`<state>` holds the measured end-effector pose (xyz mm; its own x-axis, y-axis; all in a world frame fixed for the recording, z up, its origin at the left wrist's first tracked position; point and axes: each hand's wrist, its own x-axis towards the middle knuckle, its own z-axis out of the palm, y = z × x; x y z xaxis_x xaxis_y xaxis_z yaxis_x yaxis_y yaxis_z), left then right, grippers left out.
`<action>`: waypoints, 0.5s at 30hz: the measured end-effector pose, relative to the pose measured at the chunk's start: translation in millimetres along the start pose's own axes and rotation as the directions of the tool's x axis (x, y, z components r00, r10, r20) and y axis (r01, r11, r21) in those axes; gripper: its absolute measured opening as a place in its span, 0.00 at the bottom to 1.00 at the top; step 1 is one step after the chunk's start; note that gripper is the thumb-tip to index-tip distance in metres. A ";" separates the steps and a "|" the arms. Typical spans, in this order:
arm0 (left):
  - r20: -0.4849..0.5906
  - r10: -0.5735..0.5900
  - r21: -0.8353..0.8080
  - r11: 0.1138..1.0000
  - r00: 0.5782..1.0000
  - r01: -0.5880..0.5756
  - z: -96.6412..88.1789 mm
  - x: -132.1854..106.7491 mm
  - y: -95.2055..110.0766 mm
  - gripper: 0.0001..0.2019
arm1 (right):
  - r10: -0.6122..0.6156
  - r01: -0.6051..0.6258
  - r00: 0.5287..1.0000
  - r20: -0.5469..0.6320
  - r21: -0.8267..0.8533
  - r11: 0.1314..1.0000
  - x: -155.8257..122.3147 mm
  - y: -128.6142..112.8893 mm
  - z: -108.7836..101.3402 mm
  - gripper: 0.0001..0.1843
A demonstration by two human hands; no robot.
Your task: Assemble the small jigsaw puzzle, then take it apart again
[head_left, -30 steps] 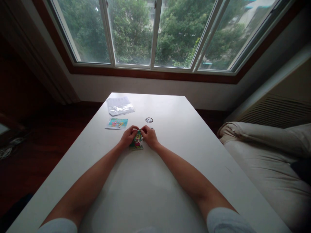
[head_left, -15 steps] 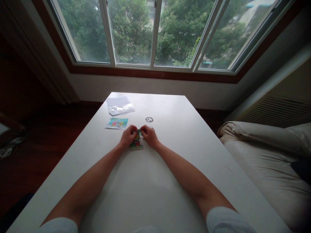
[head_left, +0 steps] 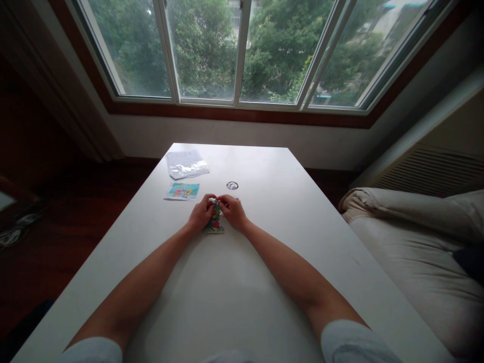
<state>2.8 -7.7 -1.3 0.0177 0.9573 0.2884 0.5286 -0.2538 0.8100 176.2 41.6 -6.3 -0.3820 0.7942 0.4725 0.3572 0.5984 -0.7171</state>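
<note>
Panel [head_left: 216, 225], brightly printed, is sitting on the counter [head_left: 227, 292] between left hand [head_left: 199, 214] and right hand [head_left: 232, 209]. Left grip: is grasping its left side. Right grip: is meeting its far end, hold indeterminable. Advisable: left bracing, right pressing lightly.

1. Left arm [head_left: 145, 277]: bare, slanting from lower left toward mid-frame.
2. Right arm [head_left: 289, 267]: bare, opposing slant from lower right.
3. Left hand [head_left: 200, 214]: just left of centre; fingers [head_left: 209, 197] curled inward.
4. Right hand [head_left: 233, 210]: just right of centre; fingers bent, pointing left.
5. Fingertips [head_left: 220, 198] of both hands close together near centre.
</note>
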 end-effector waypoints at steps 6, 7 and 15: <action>-0.018 -0.004 0.029 1.000 1.000 0.005 0.6 -0.4 -0.4 0.16 | -0.025 0.026 0.999 0.037 -0.016 1.000 -0.3 -1.4 -0.1 0.09; -0.028 -0.008 0.033 0.999 1.000 0.009 0.2 -0.3 -0.6 0.16 | -0.016 0.017 0.999 0.035 -0.016 1.000 0.0 -0.9 0.0 0.08; -0.044 0.010 0.061 0.998 0.999 -0.007 -2.8 0.7 -0.7 0.15 | 0.073 -0.074 0.997 -0.008 -0.014 0.997 2.0 5.1 3.6 0.07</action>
<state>0.1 -7.2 -0.2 -0.0146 0.9478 0.3185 0.5791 -0.2517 0.7754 174.2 45.8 -10.8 -0.3482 0.8368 0.4225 0.3964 0.5398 -0.7426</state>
